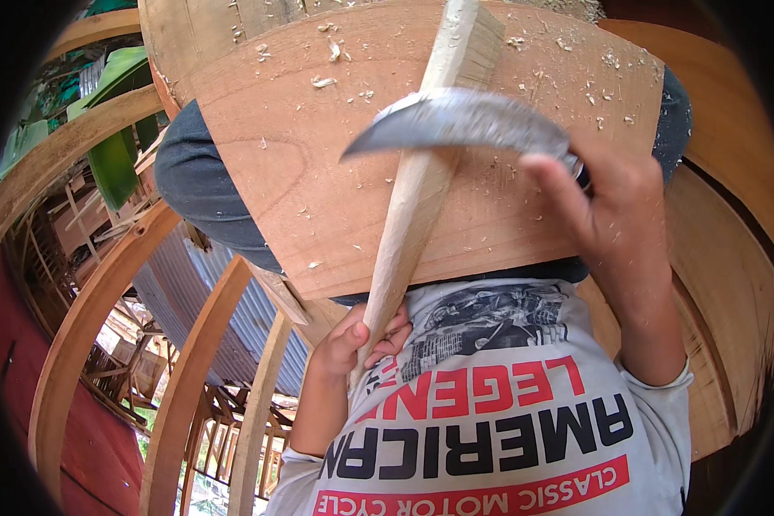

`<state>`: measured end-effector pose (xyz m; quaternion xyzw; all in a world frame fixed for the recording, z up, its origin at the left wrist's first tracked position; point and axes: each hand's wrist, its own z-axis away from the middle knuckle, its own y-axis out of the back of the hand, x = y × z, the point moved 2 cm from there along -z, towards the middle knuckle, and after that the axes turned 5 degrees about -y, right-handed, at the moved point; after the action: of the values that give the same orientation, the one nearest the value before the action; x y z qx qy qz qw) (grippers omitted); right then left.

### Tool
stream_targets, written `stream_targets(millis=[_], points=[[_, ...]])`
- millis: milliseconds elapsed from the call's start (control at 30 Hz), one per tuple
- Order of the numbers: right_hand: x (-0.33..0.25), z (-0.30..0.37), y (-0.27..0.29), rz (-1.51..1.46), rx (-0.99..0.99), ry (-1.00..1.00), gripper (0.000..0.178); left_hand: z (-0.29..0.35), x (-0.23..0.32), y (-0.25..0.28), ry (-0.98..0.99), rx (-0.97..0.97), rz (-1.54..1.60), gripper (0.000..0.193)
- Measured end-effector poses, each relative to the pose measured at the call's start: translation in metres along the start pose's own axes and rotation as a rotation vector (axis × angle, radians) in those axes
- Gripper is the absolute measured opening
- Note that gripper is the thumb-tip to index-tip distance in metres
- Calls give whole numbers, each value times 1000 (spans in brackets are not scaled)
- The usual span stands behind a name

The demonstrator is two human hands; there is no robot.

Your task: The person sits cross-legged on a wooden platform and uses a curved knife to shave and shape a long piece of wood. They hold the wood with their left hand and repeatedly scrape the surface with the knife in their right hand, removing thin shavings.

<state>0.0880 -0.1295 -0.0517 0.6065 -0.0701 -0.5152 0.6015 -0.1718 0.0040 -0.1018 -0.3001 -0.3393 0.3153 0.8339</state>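
My left hand [340, 344] is closed around the near end of a pale wooden stick [407, 215], close to my shirt. The stick slants up and away across a wide wooden board [292, 206] resting over my lap. In my right hand [615, 202] is a knife with a broad curved blade [482, 120], its handle hidden in my fist. The blade lies crosswise over the stick, tip pointing left. Some blur shows on the blade and hand. Whether the edge touches the wood I cannot tell.
Wood shavings [325, 82] are scattered over the board. My knees in dark trousers [211, 185] stick out beneath it. Curved-looking wooden rails [199, 361] stand at left, with corrugated metal sheets [232, 301] beyond. Wooden planks [705, 284] lie at right.
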Motion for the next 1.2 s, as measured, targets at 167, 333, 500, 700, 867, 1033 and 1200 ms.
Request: stream_targets(millis=[167, 333, 500, 700, 867, 1033, 1200], points=[[-9, 9, -9, 104, -36, 166, 50, -1, 7, -8, -2, 30, -19, 70], [-5, 13, -5, 175, 34, 108, 50, -3, 9, -10, -26, 6, -45, 66], [58, -13, 29, 31, 325, -463, 47, 3, 4, -6, -35, 20, -41, 67], [15, 17, 18, 100, 83, 33, 47, -7, 4, -7, -24, -6, -68, 68], [3, 8, -5, 131, 49, 119, 52, -3, 8, -8, -17, 19, -71, 67], [49, -21, 27, 43, 265, -304, 49, -2, 2, -4, -6, -10, -2, 67], [-5, 17, 0, 192, -1, 147, 53, -5, 4, -5, 14, -33, 27, 67]])
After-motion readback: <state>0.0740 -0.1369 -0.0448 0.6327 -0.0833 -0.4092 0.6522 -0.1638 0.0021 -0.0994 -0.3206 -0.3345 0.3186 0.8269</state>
